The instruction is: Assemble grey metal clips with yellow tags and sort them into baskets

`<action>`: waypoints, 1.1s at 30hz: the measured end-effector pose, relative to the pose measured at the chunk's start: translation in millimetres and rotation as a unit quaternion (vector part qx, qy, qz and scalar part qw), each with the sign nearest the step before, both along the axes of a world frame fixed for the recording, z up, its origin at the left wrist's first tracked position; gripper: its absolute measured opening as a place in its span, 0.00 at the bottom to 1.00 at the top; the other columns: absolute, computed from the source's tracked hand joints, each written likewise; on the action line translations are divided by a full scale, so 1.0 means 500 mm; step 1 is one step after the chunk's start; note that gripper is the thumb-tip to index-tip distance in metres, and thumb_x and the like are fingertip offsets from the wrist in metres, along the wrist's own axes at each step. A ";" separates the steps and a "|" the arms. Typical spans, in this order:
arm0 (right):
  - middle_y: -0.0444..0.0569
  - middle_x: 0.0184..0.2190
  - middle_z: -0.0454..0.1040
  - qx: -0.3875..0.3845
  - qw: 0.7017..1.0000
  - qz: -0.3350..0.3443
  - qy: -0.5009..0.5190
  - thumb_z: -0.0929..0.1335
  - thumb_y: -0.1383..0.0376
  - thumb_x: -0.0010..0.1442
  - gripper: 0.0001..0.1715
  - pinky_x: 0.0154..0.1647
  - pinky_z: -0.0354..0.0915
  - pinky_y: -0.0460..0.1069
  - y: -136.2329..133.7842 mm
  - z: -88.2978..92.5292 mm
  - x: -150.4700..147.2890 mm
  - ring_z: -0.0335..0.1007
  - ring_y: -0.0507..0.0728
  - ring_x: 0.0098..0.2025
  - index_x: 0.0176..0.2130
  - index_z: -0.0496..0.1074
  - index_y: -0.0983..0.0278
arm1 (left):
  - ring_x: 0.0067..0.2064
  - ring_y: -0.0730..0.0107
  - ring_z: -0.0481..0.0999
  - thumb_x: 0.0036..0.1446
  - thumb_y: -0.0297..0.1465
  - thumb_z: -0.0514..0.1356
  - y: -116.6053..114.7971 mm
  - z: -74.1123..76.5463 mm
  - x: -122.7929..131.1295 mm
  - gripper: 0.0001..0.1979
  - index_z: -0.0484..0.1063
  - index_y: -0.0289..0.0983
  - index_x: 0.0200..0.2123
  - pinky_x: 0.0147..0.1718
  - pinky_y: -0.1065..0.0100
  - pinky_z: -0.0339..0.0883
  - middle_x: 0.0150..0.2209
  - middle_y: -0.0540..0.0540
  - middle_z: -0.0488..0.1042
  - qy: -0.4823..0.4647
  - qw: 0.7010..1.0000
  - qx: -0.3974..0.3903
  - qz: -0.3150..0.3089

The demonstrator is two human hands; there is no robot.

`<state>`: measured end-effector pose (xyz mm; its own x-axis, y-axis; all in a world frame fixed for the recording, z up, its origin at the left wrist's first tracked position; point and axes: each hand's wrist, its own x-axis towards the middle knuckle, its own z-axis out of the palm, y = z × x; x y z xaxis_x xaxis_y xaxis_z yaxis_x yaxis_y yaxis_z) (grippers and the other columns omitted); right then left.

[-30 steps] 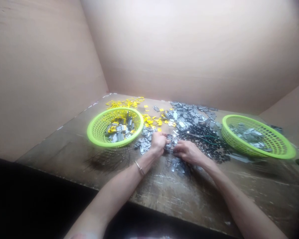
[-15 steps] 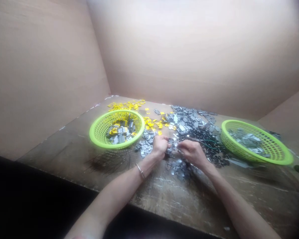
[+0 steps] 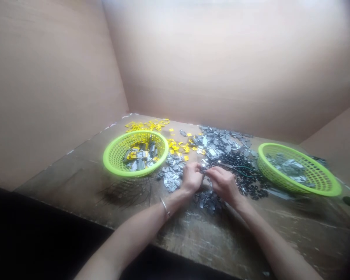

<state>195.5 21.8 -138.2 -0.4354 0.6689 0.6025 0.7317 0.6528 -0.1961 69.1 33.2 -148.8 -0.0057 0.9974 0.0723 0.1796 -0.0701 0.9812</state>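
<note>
Since the metal part (image 3: 203,169) between the narrowly curled left hand (image 3: 191,178) and right hand (image 3: 223,183) looks light and stiff, its edges suit fingertips, though neither grip shows clearly.

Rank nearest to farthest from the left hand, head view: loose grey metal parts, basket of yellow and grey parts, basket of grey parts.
From the left hand:
1. Loose grey metal parts, just to its left.
2. Lime-green basket of yellow and grey parts, farther left.
3. Lime-green basket of grey parts, far right.
</note>
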 end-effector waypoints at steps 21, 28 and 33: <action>0.43 0.15 0.67 -0.290 0.934 0.026 0.205 0.68 0.61 0.42 0.10 0.18 0.57 0.44 0.018 0.028 0.021 0.60 0.48 0.17 0.20 0.70 0.67 | 0.22 0.79 0.61 0.37 0.22 0.50 -0.016 0.016 0.000 0.10 0.70 0.33 0.23 0.22 0.77 0.54 0.19 0.51 0.66 0.088 0.991 0.089 -0.041; 0.44 0.16 0.67 -0.256 0.946 0.019 0.200 0.69 0.60 0.40 0.10 0.20 0.58 0.43 0.026 0.004 0.020 0.62 0.49 0.18 0.20 0.70 0.66 | 0.24 0.78 0.63 0.36 0.21 0.50 -0.005 -0.006 0.002 0.11 0.69 0.32 0.24 0.21 0.77 0.54 0.20 0.50 0.67 0.022 0.998 0.038 -0.044; 0.43 0.16 0.67 -0.241 0.955 0.016 0.173 0.68 0.61 0.42 0.10 0.19 0.57 0.43 0.024 0.017 0.023 0.61 0.49 0.18 0.20 0.70 0.66 | 0.22 0.78 0.63 0.35 0.23 0.53 0.003 0.000 0.001 0.08 0.69 0.30 0.24 0.20 0.77 0.55 0.20 0.50 0.67 -0.084 0.992 -0.058 -0.073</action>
<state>207.1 34.0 -129.9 -0.2913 0.8948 0.3384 0.5503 0.4461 -0.7058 69.7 34.9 -148.9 0.1378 0.9899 -0.0324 0.0096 0.0313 0.9995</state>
